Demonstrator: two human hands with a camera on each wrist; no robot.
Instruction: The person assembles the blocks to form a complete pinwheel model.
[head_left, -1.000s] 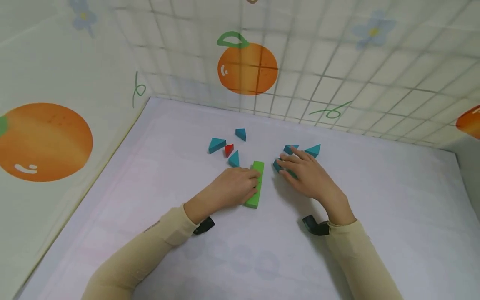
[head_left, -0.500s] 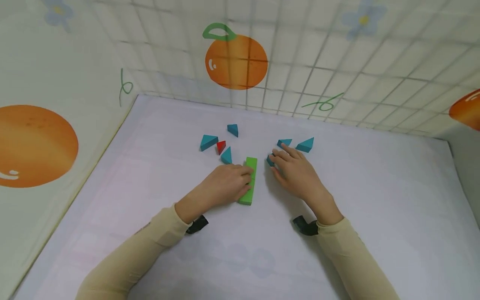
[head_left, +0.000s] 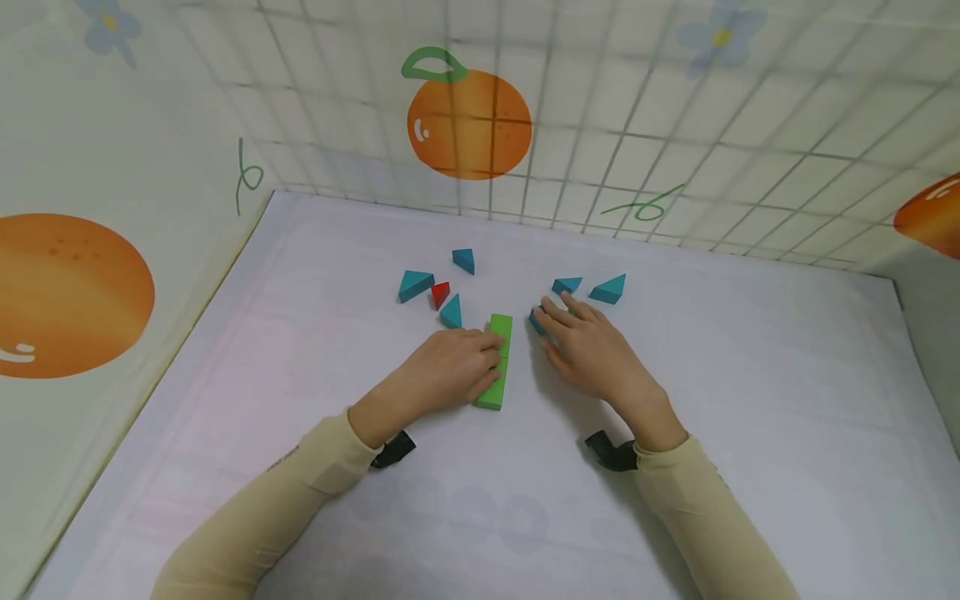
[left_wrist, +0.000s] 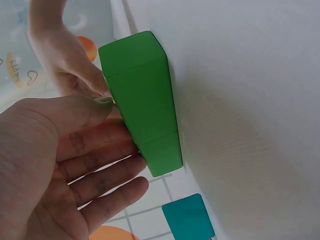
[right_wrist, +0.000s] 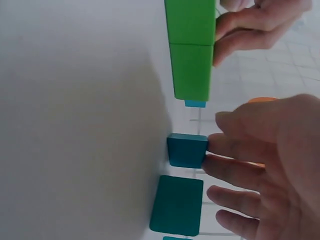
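Two green rectangular blocks [head_left: 491, 393] lie end to end in one row on the white tabletop. My left hand [head_left: 461, 362] rests over the row from the left, its thumb and fingertips at the upper edge of the green blocks [left_wrist: 143, 97] in the left wrist view. To the right, my right hand [head_left: 588, 346] reaches over a blue triangular block [head_left: 536, 322], mostly hidden beneath its fingers. Two fingertips touch that blue block [right_wrist: 187, 151] in the right wrist view, with the fingers extended. A larger teal block face [right_wrist: 176, 206] stands beside it, just off the other fingertips.
Past the right hand lie two blue triangular blocks, a small one [head_left: 567, 286] and a larger one [head_left: 609, 289]. Beyond the left hand, a red triangular block [head_left: 440, 295] sits among several blue ones [head_left: 416, 285]. A patterned curtain [head_left: 585, 108] borders the table's back.
The head view has shifted slightly. My right hand has nudged a little to the left, and its blue block has come slightly closer to the green row. The left hand stays on the green blocks.
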